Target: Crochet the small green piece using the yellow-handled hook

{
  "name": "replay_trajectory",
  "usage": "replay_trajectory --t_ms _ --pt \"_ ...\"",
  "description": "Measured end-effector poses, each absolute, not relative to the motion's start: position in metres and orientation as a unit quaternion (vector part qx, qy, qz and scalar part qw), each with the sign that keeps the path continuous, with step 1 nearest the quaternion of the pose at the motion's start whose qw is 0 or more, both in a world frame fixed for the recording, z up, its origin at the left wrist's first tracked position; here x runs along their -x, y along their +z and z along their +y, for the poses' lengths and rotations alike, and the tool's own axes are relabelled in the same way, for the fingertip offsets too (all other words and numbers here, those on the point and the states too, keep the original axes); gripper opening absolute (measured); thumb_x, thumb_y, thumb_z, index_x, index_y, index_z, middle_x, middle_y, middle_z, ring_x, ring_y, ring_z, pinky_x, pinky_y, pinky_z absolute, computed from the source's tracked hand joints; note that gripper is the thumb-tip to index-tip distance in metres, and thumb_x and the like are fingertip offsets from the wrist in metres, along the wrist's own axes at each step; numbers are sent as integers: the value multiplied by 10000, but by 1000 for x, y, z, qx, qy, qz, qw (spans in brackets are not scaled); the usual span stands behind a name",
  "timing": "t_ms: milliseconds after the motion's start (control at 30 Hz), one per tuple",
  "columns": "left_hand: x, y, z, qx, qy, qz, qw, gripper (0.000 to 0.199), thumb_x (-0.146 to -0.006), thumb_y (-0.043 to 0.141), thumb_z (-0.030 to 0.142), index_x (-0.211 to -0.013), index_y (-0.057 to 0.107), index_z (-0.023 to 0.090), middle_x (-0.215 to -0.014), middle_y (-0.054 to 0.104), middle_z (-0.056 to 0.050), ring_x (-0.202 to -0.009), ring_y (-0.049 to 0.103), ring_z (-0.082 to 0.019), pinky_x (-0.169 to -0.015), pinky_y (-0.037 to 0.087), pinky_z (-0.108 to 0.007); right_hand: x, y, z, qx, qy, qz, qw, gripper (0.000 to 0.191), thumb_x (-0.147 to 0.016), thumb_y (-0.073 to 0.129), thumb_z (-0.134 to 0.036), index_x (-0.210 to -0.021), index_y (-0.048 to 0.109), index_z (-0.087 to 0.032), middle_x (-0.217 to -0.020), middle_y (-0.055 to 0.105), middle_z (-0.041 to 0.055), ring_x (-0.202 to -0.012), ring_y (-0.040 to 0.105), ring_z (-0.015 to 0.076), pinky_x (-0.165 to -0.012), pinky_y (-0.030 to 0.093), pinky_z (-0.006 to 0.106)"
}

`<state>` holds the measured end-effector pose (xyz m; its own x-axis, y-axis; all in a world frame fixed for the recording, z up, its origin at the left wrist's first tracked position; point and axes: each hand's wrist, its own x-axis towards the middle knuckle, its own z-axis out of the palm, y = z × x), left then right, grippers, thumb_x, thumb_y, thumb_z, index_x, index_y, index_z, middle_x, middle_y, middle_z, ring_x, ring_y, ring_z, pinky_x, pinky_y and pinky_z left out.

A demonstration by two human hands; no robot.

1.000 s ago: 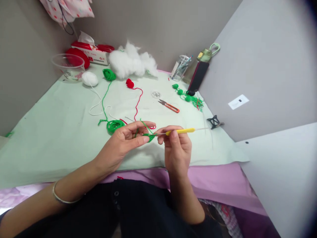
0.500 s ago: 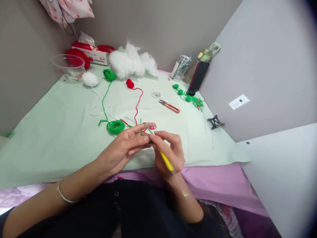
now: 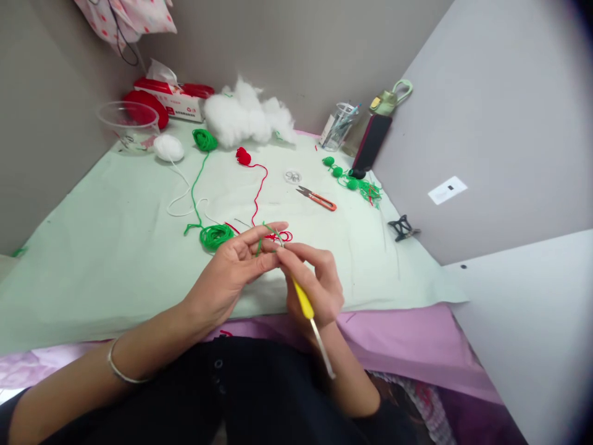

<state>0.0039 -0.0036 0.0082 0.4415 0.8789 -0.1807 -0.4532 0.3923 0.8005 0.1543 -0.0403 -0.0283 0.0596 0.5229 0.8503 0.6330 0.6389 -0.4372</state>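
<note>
Item 1: crochet hook [image 3: 304, 301], yellow grip, slim pale metal shaft extending below it; held tilted, lower end toward the wearer's body, upper end partly hidden at the fingertips. Item 2: green yarn [image 3: 259, 248], thin strand, raised and looped around the fingers beside the hook's upper end

The hook [image 3: 300, 289] has a smooth yellow plastic handle [image 3: 304, 303] and metal shaft [image 3: 323, 347].

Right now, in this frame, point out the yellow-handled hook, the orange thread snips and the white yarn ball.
Yellow-handled hook [image 3: 303, 300]: head view, on its yellow handle.
Orange thread snips [image 3: 317, 198]: head view, on the orange handle.
White yarn ball [image 3: 168, 148]: head view, middle of the ball.
</note>
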Motion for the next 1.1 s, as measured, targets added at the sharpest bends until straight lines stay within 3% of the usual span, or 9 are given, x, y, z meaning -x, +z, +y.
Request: replay_trajectory --t_ms 100,233,400,633,833,1100 --pt "0 8 2 -286 381 301 826 322 -780 893 245 -1096 848 201 -978 738 -33 -792 617 -102 -877 546 -241 -159 -26 -40 418 -19 -669 615 307 -982 649 -137 -1211 764 -307 -1079 795 65 -956 745 201 -768 643 371" --pt "4 9 3 -283 400 308 816 300 -787 868 209 -1087 853 228 -882 695 -10 -791 606 -105 -908 547 -259 -161 -18 -39 404 197 -563 693 217 -1032 589 -229 -1090 789 -290 -926 774 33 -755 687 159 -657 576 332" --pt "1 5 -2 -397 416 307 759 349 -818 869 244 -1162 832 291 -935 699 -2 -930 595 -127 -869 475 -217 -157 -19 -37 392 269 -560 678 182 -1010 643 -256 -1077 805 -305 -996 795 28 -827 687 159 -754 570 332" --pt "5 5 -3 -437 417 310 734 315 -821 874 293 -1134 838 304 -918 617 1 -906 552 -137 -835 447 -248 -165 -20 -32 361 404 -465 700 178 -1027 621 -350 -989 772 -263 -865 775 2 -668 654 109 -653 541 271" --pt "9 1 -3 -490 426 322 689 329 -863 844 280 -1186 813 339 -942 630 9 -950 590 -147 -912 455 -270 -162 -15 -44 396 285 -541 685 193 -1061 546 -268 -1062 738 -248 -959 801 20 -714 698 120 -691 589 293" --pt "7 4 -7 -539 466 352 607 299 -866 829 231 -1157 817 299 -969 682 1 -977 615 -167 -1000 472 -309 -163 -17 -48 386 113 -673 621 303 -1054 481 -140 -1247 684 -256 -1043 787 38 -799 732 142 -733 632 326"
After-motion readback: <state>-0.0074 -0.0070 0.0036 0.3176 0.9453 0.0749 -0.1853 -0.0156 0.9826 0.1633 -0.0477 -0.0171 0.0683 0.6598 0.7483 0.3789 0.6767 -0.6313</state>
